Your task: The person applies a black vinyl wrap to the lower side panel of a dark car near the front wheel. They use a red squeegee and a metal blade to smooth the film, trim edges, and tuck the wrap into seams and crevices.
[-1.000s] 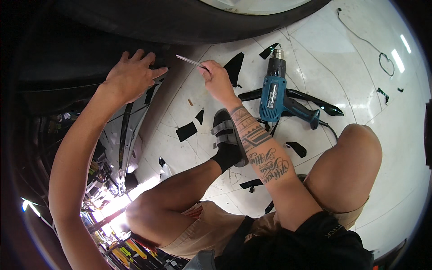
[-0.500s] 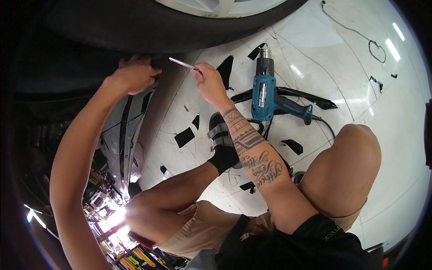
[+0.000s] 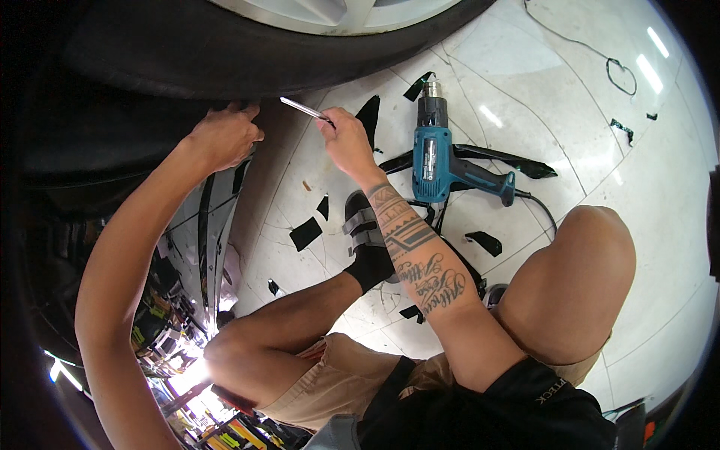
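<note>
We crouch beside the car, low enough to reach the dark edge of the wheel arch just under the tyre (image 3: 247,52). Our left hand (image 3: 223,137) presses against that edge with the fingers curled onto it, gripping nothing loose, seemingly to steady the dark film there. Our right hand (image 3: 346,140) is closed around a thin silver blade tool (image 3: 304,109), held like a pen so its tip points left toward the left hand; the tip sits near those fingers but apart from them. A blue heat gun (image 3: 433,154) lies on the white tiled floor (image 3: 570,112) just right of the right hand, within easy reach, among black film scraps (image 3: 304,233).
</note>
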Action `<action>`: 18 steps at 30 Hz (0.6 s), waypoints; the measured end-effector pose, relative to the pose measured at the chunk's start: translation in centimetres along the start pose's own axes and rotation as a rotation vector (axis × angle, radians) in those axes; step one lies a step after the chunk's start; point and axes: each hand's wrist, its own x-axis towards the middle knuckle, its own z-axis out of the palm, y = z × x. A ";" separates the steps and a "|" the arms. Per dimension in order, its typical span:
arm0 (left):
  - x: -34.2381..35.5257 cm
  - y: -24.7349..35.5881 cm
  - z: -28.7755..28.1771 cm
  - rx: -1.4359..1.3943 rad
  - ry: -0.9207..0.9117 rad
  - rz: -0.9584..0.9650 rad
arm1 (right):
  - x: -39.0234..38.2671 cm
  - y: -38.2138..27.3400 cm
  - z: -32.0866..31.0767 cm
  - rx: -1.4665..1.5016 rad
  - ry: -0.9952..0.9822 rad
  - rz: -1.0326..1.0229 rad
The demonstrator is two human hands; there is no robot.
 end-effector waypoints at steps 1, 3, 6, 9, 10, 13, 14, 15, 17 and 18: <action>0.0 -0.1 0.4 -0.025 0.021 -0.002 | -0.1 -0.1 0.1 0.010 -0.002 0.011; 0.4 -0.4 0.4 -0.104 -0.028 -0.003 | -0.3 -0.3 0.3 0.028 -0.003 0.033; 2.2 -1.1 -0.2 -0.160 -0.156 0.037 | -0.6 0.3 0.5 -0.018 -0.001 -0.039; 2.7 -2.3 1.2 -0.162 -0.112 0.074 | -0.8 0.3 0.4 -0.042 -0.015 -0.019; 2.5 -3.1 1.7 -0.282 -0.075 0.042 | -0.8 0.2 0.4 -0.022 -0.041 -0.023; 0.0 -4.5 2.7 -0.403 0.081 -0.040 | -1.5 -1.1 1.5 0.109 -0.162 0.037; -1.3 -4.6 2.3 -0.402 0.147 -0.058 | -1.7 -2.1 2.1 0.182 -0.215 0.106; -2.7 -4.4 1.8 -0.309 0.150 -0.073 | -1.7 -3.2 2.9 0.256 -0.272 0.175; -5.2 -3.4 -0.3 -0.118 0.175 -0.086 | -0.9 -4.7 4.2 0.320 -0.239 0.067; -6.1 -2.5 -1.9 -0.081 0.154 -0.114 | -0.4 -5.2 4.6 0.347 -0.216 0.015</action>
